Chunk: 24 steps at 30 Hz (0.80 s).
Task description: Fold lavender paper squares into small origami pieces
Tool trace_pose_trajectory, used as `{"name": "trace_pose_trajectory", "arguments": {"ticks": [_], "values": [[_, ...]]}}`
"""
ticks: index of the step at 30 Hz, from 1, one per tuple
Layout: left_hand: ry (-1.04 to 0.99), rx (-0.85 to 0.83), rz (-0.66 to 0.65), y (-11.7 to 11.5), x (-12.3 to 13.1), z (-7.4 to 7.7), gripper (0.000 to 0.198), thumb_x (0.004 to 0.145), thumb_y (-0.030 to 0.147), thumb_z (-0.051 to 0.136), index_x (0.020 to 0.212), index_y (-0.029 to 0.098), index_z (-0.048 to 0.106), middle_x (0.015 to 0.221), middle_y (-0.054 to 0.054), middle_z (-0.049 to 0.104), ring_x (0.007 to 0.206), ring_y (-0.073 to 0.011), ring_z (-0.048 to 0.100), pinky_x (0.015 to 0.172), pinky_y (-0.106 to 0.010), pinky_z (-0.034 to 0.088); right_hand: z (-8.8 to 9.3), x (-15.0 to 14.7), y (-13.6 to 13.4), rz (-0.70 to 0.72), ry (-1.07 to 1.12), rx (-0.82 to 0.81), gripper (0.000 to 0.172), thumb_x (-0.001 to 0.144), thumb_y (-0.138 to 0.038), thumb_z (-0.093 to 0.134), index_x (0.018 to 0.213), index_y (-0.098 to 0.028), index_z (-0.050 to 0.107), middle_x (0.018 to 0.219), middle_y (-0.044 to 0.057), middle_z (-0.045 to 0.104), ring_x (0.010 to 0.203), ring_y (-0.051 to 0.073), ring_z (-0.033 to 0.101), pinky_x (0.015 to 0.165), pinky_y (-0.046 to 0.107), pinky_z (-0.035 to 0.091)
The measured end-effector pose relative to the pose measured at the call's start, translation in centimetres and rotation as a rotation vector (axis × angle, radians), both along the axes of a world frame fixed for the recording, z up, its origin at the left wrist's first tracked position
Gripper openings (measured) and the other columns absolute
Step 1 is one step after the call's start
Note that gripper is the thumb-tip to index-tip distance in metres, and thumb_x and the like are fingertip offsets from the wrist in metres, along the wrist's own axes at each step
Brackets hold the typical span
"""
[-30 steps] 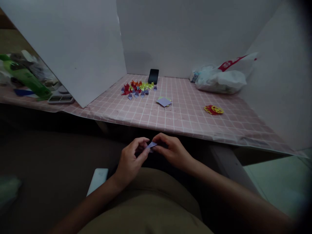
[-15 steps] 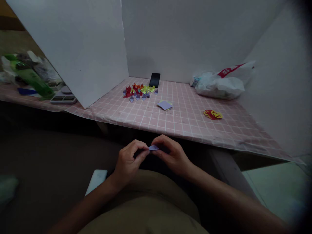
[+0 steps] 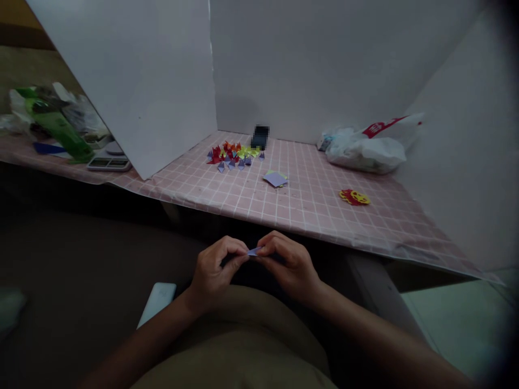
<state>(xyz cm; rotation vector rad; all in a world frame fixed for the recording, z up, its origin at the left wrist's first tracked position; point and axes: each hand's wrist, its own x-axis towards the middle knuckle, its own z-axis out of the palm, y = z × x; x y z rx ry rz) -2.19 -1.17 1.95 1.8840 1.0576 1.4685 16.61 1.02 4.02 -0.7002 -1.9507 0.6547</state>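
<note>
A small folded piece of lilac paper (image 3: 253, 252) is pinched between both hands, in front of the table's near edge and above my lap. My left hand (image 3: 214, 270) grips its left end between thumb and forefinger. At the other end, my right hand (image 3: 290, 265) has thumb and fingers closed on the paper, hiding part of it. Farther off on the table lies a stack of square paper sheets (image 3: 275, 179), lilac on top with yellow edges beneath. Behind it to the left stand several small folded paper cranes (image 3: 231, 154) in red, orange, yellow and lilac.
A pink checked cloth covers the table (image 3: 312, 200). Red and yellow cut-out shapes (image 3: 354, 197) lie at right, before a white plastic bag (image 3: 365, 151). White panels (image 3: 324, 65) enclose the back and sides. A scale (image 3: 108, 163) and green bottle (image 3: 60, 129) lie left; a white device (image 3: 158, 302) is beside me.
My right hand's fingers have moved in over the paper's right end, so less of it shows. The view has shifted slightly.
</note>
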Motion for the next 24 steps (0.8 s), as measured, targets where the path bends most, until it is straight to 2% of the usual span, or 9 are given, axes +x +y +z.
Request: {"name": "trace_pose_trajectory", "arguments": {"ticks": [6, 13, 20, 24], "values": [[-0.018, -0.048, -0.025, 0.12, 0.03, 0.20, 0.008, 0.085, 0.015, 0.068, 0.080, 0.020, 0.065, 0.080, -0.002, 0.068, 0.073, -0.0149, 0.065, 0.069, -0.026, 0.051, -0.12, -0.04, -0.09, 0.009, -0.023, 0.029, 0.010, 0.089, -0.016, 0.065, 0.080, -0.020, 0.062, 0.084, 0.006, 0.065, 0.079, 0.019, 0.065, 0.068, 0.032, 0.053], [-0.077, -0.023, -0.081, 0.23, -0.01, 0.23, 0.012, 0.083, 0.009, 0.067, 0.077, 0.019, 0.064, 0.084, -0.002, 0.069, 0.077, -0.0137, 0.065, 0.071, -0.025, 0.051, -0.23, -0.29, -0.23, 0.005, 0.007, 0.051, 0.014, 0.089, -0.013, 0.063, 0.078, -0.019, 0.056, 0.084, 0.005, 0.063, 0.082, 0.018, 0.065, 0.068, 0.029, 0.051], [-0.314, -0.273, -0.108, -0.12, 0.60, -0.10, 0.012, 0.083, 0.012, 0.068, 0.086, 0.021, 0.060, 0.085, 0.001, 0.064, 0.080, -0.0129, 0.062, 0.074, -0.026, 0.051, -0.42, -0.33, -0.46, -0.033, 0.019, 0.025, 0.013, 0.089, -0.011, 0.064, 0.083, -0.020, 0.055, 0.080, 0.001, 0.061, 0.081, 0.017, 0.065, 0.069, 0.028, 0.051], [-0.401, -0.358, -0.105, -0.18, 0.74, 0.17, 0.018, 0.079, 0.013, 0.072, 0.090, 0.021, 0.059, 0.082, 0.002, 0.062, 0.078, -0.0122, 0.060, 0.072, -0.025, 0.050, -0.57, -0.24, -0.51, -0.040, 0.020, 0.031, 0.014, 0.089, -0.010, 0.063, 0.090, -0.022, 0.055, 0.082, 0.000, 0.061, 0.080, 0.016, 0.064, 0.071, 0.029, 0.052]]}}
